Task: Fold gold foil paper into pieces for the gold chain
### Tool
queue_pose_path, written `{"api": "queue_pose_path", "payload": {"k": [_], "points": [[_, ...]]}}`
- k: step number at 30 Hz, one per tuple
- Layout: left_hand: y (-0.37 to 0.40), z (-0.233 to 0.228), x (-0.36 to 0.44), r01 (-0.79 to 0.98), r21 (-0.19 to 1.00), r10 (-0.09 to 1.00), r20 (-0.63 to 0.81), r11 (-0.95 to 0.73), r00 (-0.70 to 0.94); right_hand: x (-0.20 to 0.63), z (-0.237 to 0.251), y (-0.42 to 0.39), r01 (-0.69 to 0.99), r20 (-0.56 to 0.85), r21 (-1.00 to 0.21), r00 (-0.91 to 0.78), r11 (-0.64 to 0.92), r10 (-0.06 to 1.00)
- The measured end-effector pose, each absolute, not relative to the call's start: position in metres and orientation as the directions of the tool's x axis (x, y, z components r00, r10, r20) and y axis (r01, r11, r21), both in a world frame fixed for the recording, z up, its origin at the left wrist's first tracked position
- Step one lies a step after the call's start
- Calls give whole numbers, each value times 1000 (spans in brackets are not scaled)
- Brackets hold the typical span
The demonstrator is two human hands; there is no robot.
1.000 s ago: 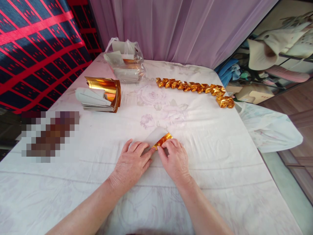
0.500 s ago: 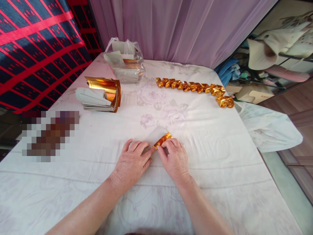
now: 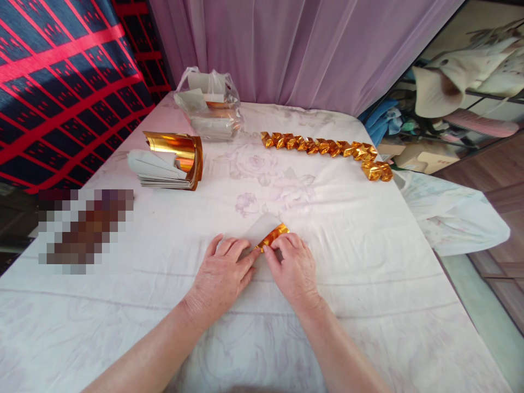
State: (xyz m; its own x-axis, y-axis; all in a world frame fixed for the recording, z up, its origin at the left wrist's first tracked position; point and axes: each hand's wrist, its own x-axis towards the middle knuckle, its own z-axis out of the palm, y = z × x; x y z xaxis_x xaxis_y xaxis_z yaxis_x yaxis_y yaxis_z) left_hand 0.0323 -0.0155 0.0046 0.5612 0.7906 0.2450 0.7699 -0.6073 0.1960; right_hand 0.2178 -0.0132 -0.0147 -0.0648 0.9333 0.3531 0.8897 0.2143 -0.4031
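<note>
A sheet of gold foil paper (image 3: 273, 236) lies on the cloth between my hands, its white back up and one edge folded over to show a gold strip. My left hand (image 3: 223, 268) covers the sheet's left part, its fingertips pressing the near end of the fold. My right hand (image 3: 295, 265) has thumb and fingers closed at the right end of the gold strip. The two hands almost meet at the fold. How much paper lies under the fingers is hidden.
A curled stack of gold foil paper (image 3: 186, 150) stands at left, with a clear plastic bag of more sheets (image 3: 215, 117) behind. Folded gold pieces (image 3: 323, 146) form a row at back right. A white plastic bag (image 3: 458, 213) hangs by the right edge. Something pixelated (image 3: 88, 229) lies left.
The view has shifted very slightly. Both hands stay at the fold of the gold foil paper in almost the same pose.
</note>
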Motion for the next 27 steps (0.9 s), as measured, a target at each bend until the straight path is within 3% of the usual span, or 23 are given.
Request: {"api": "queue_pose_path", "payload": {"k": [27], "points": [[-15,5,33,772,201,795,234,-603,560,217,-15,-13,894,357,-395,-62,211,932]]}}
